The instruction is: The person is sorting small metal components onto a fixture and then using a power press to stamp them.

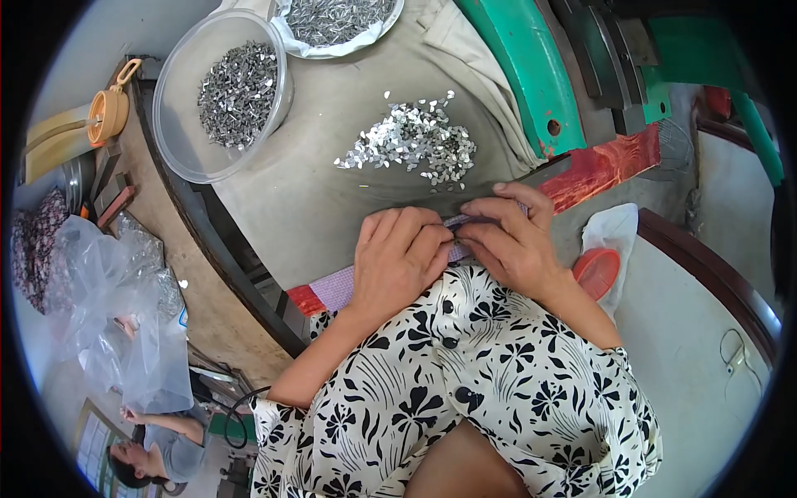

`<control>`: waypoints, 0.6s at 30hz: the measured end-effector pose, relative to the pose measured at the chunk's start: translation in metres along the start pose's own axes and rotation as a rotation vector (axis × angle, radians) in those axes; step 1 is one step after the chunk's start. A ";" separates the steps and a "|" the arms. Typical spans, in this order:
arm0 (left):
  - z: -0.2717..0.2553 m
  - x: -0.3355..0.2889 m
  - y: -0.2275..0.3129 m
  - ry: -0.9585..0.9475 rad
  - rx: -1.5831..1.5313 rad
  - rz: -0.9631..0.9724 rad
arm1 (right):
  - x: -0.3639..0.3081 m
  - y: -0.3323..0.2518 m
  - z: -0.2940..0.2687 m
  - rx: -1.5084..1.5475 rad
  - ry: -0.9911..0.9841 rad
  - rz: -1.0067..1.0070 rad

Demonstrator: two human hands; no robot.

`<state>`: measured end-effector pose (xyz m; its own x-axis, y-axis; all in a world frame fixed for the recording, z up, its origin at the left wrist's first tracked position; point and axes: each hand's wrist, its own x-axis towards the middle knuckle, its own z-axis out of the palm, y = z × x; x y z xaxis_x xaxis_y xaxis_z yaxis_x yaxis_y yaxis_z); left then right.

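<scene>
At the near edge of the worktable, my left hand and my right hand meet, fingers bent and fingertips pinched close together. Whatever sits between the fingertips is too small and too covered to make out. Under and around them runs a purple checked woven strip along the table edge. Just beyond the hands lies a loose heap of small shiny metal pieces on the grey-brown cloth. A clear round plastic tub at the upper left holds many small dark metal parts.
A lined bowl of thin metal pieces stands at the back. To the right is a green machine with dark metal blocks. A red round lid lies by my right forearm. Plastic bags and another person are at left.
</scene>
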<state>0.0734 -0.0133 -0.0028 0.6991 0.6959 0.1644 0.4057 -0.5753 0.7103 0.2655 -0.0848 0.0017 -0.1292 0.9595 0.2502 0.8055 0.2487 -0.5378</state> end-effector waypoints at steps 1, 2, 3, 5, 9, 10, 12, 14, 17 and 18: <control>-0.001 -0.001 0.000 -0.014 -0.014 -0.024 | -0.001 0.000 0.000 -0.036 0.022 0.000; -0.002 -0.002 0.000 -0.048 -0.030 -0.064 | -0.002 -0.001 -0.001 -0.042 0.020 -0.012; -0.003 -0.003 -0.001 -0.022 -0.021 -0.046 | -0.002 -0.001 -0.004 -0.043 0.008 -0.011; -0.005 -0.006 -0.001 -0.052 -0.031 -0.073 | -0.001 -0.001 -0.008 -0.041 0.001 -0.018; -0.009 -0.010 -0.002 -0.050 -0.034 -0.090 | 0.002 -0.005 -0.012 -0.018 0.036 0.023; -0.011 -0.011 -0.002 -0.030 -0.028 -0.078 | 0.003 -0.007 -0.012 -0.038 0.016 0.013; -0.015 -0.012 -0.004 -0.033 -0.019 -0.097 | 0.005 -0.009 -0.010 -0.060 -0.003 0.004; -0.019 -0.014 -0.006 -0.011 -0.010 -0.081 | 0.007 -0.010 -0.007 -0.108 -0.060 -0.009; -0.023 -0.017 -0.007 -0.006 -0.003 -0.097 | 0.010 -0.010 -0.008 -0.122 -0.073 -0.051; -0.023 -0.018 -0.008 -0.023 -0.005 -0.119 | 0.010 -0.009 -0.008 -0.133 -0.078 -0.065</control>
<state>0.0442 -0.0111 0.0050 0.6592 0.7493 0.0632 0.4836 -0.4868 0.7274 0.2615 -0.0781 0.0159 -0.2244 0.9505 0.2149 0.8626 0.2963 -0.4100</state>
